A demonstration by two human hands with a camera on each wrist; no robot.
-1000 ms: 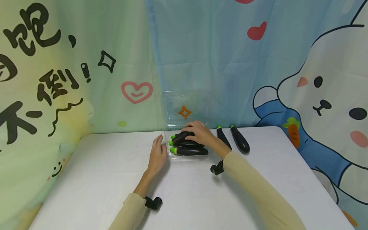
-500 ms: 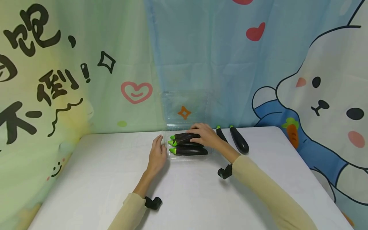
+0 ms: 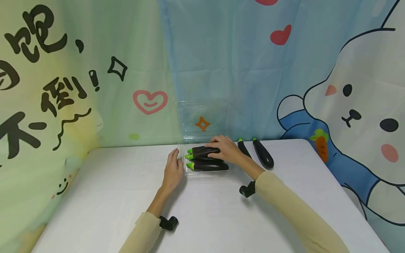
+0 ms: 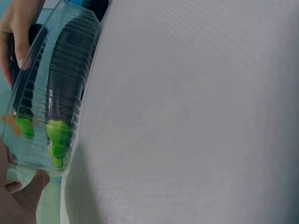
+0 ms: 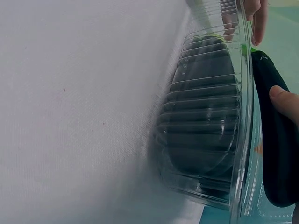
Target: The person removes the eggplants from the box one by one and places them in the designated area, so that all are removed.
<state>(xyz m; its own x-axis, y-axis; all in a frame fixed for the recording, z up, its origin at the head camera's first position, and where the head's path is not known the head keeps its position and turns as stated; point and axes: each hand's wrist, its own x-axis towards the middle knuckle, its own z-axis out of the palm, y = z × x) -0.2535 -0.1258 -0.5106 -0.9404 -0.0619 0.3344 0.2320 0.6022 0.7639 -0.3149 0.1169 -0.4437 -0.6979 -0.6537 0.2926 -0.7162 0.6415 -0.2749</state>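
A clear plastic box (image 3: 210,174) with its lid raised at the back stands at the table's far edge. Several dark eggplants with green stems lie in it, the nearest eggplant (image 3: 210,166) along the front wall. My right hand (image 3: 225,149) grips another eggplant (image 3: 205,151) near its thick end, above the others; in the right wrist view the thumb presses on its side, close over the rim. At the box's left end my left hand (image 3: 173,171) holds the wall; in the left wrist view the thumb (image 4: 36,186) is outside and fingers reach over the rim.
Two loose eggplants lie on the white table right of the box: one eggplant (image 3: 263,154) fully visible, the other eggplant (image 3: 244,147) partly hidden by my right forearm. The raised lid (image 3: 204,112) stands before a printed curtain (image 3: 205,52) behind the table.
My right hand and forearm have shifted slightly to the right, while the gripped eggplant stays over the box. My left hand has stayed at the box's left end.
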